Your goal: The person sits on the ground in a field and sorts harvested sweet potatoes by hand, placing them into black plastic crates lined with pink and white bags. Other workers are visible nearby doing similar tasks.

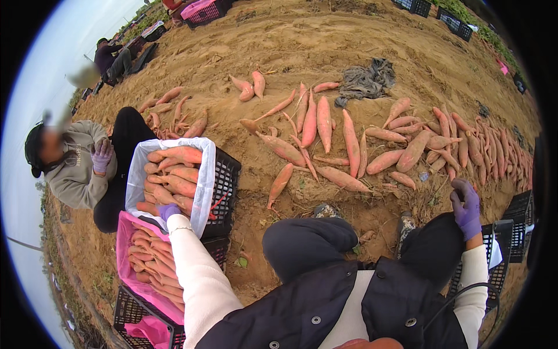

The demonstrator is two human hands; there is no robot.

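My left hand, in a purple glove, reaches into a black plastic crate with a white liner. It touches the sweet potatoes heaped inside; its fingertips are hidden, so I cannot tell whether it grips one. My right hand, in a soiled purple glove, is raised beside my right knee. Its thumb and fingers are apart, with nothing seen between them. Beyond it, a long row of sweet potatoes lies on the soil. Larger loose sweet potatoes are spread before my feet.
A pink-lined crate of sweet potatoes sits beside the white-lined one. A co-worker with a gloved hand sits behind them. Black crates stand at my right. Dark crumpled plastic film lies beyond the loose roots.
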